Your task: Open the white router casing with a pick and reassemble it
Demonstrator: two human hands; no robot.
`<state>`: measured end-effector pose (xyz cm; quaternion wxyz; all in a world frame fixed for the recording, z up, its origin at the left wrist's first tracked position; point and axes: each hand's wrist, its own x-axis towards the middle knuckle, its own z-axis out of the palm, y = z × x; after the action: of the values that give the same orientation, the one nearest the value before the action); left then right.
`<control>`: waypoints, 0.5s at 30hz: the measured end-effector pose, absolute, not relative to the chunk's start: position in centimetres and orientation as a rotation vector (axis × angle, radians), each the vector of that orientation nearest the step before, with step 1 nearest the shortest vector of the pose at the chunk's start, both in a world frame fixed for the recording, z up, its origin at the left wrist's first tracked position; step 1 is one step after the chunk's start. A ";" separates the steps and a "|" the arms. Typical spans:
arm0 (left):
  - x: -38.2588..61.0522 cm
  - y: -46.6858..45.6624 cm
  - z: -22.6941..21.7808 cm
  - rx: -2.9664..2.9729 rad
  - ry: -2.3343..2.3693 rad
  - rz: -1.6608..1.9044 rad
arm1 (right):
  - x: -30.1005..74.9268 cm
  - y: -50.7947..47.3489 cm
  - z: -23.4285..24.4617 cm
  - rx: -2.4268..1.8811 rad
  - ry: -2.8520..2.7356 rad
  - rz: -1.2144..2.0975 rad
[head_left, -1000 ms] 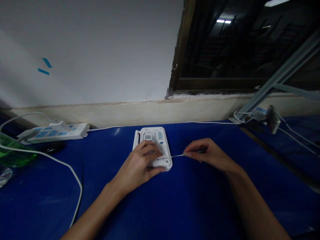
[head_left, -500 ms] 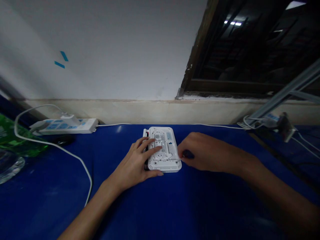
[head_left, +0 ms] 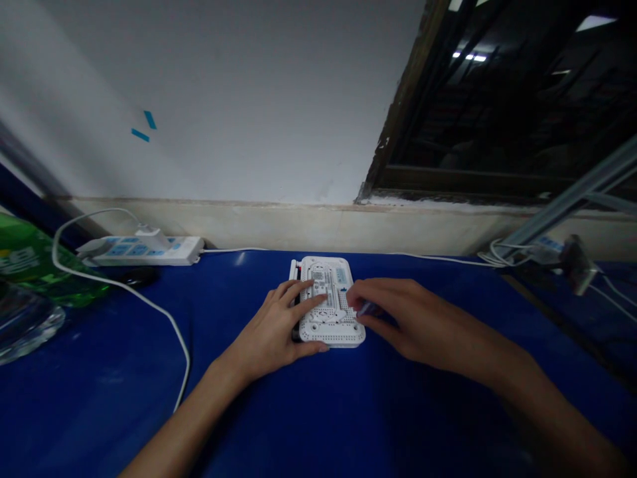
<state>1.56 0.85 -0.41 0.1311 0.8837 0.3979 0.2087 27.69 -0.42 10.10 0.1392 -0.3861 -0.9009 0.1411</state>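
Note:
A white Wi-Fi router (head_left: 326,335) lies on the blue table with its vented, labelled underside up. Its white antenna (head_left: 293,269) shows along the left edge. My left hand (head_left: 271,325) holds the router from the left, with spread fingers across the label and the thumb at the near edge. Beside the router's right edge, my right hand (head_left: 398,312) is closed around a small screwdriver (head_left: 367,309) with a dark handle. The fingers cover most of this tool, and its tip cannot be made out. One round screw hole (head_left: 314,327) is visible at the router's near left corner.
A white power strip (head_left: 186,251) with a plugged-in adapter (head_left: 153,238) lies by the wall. Its white cable (head_left: 164,309) loops across the left side. Green bottles (head_left: 44,265) stand far left. At right are a metal frame (head_left: 557,206) and bundled cables (head_left: 497,255).
My right hand has shifted its grip on the screwdriver, its fingers now more extended and further over the router's right edge. My left hand keeps its place. The whole view has shifted slightly.

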 end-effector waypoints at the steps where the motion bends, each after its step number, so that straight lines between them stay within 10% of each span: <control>1: 1.6 0.8 -0.4 2.565 1.155 0.617 | 28.0 -0.5 9.8 -1.136 -2.555 0.443; 15: 1.7 0.8 -0.3 2.581 1.142 0.631 | 27.7 -1.2 3.0 -0.997 -2.056 0.364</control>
<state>1.66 0.85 -0.29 0.1243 0.8856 0.3918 0.2163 27.68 -1.21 3.04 0.4021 -0.3945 -0.8136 0.1441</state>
